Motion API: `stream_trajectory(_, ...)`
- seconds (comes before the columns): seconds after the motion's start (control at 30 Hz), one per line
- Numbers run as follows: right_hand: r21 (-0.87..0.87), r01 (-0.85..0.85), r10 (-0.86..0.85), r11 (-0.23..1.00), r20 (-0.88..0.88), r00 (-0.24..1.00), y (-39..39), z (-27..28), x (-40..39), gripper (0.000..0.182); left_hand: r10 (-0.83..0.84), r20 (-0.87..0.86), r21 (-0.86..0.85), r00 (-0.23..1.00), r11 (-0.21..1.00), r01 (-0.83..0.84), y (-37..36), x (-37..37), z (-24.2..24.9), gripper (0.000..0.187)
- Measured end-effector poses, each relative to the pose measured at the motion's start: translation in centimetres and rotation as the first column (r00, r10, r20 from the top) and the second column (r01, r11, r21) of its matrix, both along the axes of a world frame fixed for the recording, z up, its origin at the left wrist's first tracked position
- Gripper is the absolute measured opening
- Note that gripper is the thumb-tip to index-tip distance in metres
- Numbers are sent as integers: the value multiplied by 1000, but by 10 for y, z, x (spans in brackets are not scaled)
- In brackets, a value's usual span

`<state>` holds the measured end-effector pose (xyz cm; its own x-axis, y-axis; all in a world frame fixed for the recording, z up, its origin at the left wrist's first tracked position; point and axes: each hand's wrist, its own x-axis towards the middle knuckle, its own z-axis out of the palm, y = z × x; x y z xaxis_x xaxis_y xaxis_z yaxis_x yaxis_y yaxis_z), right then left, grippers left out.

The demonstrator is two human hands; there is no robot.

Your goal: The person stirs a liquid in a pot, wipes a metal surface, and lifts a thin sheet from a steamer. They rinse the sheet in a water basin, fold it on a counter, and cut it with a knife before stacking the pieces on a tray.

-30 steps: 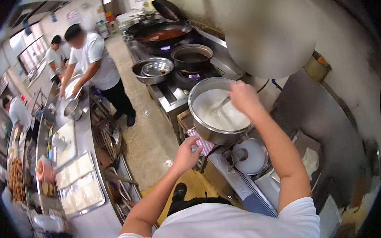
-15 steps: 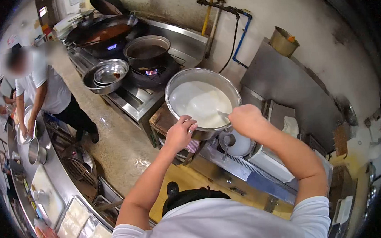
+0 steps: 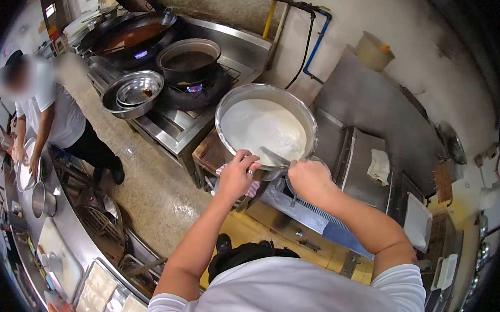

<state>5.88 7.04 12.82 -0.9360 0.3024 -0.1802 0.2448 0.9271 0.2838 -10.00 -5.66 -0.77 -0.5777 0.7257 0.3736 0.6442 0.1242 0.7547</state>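
A large metal pot (image 3: 310, 119) full of white, milky liquid (image 3: 254, 124) stands in front of me. My left hand (image 3: 238, 176) has its fingers bent over the near rim and grips the pot there. At the near right of the rim, my right hand (image 3: 309, 178) is closed around the handle of a grey metal utensil (image 3: 274, 156). The utensil slants down to the left into the liquid, and its lower end is hidden under the surface. A pink-and-white striped cloth (image 3: 250, 190) shows below the pot, beside my left wrist.
Left of the pot, a stove bears a dark pot (image 3: 189, 60) over a lit flame, a wok (image 3: 136, 37) and nested metal bowls (image 3: 139, 89). A co-worker (image 3: 60, 104) stands at the left counter, where trays of white slabs (image 3: 96, 288) lie. A crumpled cloth (image 3: 379, 166) rests at right.
My right hand has moved left and down along the rim, closer to my left hand. The utensil has shifted left with it. My left hand keeps its place on the rim.
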Motion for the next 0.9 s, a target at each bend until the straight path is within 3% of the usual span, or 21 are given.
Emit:
stream_trajectory(0.1, 99, 97, -82, 990, -146, 986, 21, -40, 10, 30, 15, -8, 1, 1000, 1000, -15, 1, 2, 3, 18)
stream_trajectory(0.2, 118, 123, -118, 985, -51, 992, 51, -37, 25, 38, 46, 1, -52, 999, 998, -46, 2, 5, 5, 19)
stream_trajectory(0.3, 42, 120, -120, 992, 1, 993, 95, -30, 32, 34, 84, -30, -11, 996, 996, -84, 2, 8, 3, 20)
stream_trajectory(0.4, -106, 208, -184, 972, 203, 962, 98, 37, 15, 29, 98, -25, -11, 995, 995, -98, 4, 11, 2, 18)
stream_trajectory(0.43, -132, 127, -96, 983, 218, 971, 112, 43, 6, 25, 101, -30, -21, 994, 995, -102, 2, 13, 4, 18)
stream_trajectory(0.5, -106, 212, -141, 971, 462, 876, 119, 80, -14, 26, 104, -49, -39, 993, 994, -106, 2, 16, 9, 17)
stream_trajectory(0.53, -121, 147, -52, 982, 571, 819, 122, 94, -22, 28, 98, -75, -73, 992, 992, -103, 2, 16, 10, 17)
stream_trajectory(0.63, -212, 321, -152, 923, 564, 812, 133, 92, -30, 16, 86, -95, -153, 992, 983, -100, 2, 16, 15, 18)
stream_trajectory(0.67, -342, 332, -113, 879, 528, 842, 145, 79, -28, 15, 90, -93, -169, 992, 980, -104, 3, 17, 17, 19)
stream_trajectory(0.77, -249, 48, 57, 967, 398, 916, 112, 74, -6, 16, 101, -90, -203, 991, 972, -118, 3, 23, 23, 20)
stream_trajectory(0.83, -260, 67, -22, 963, 170, 985, 99, 29, 11, 18, 107, -106, -197, 988, 972, -127, 5, 22, 21, 22)
stream_trajectory(0.9, -168, -81, 84, 982, 10, 996, 81, 4, 29, 19, 121, -112, -203, 986, 969, -142, 7, 26, 21, 23)
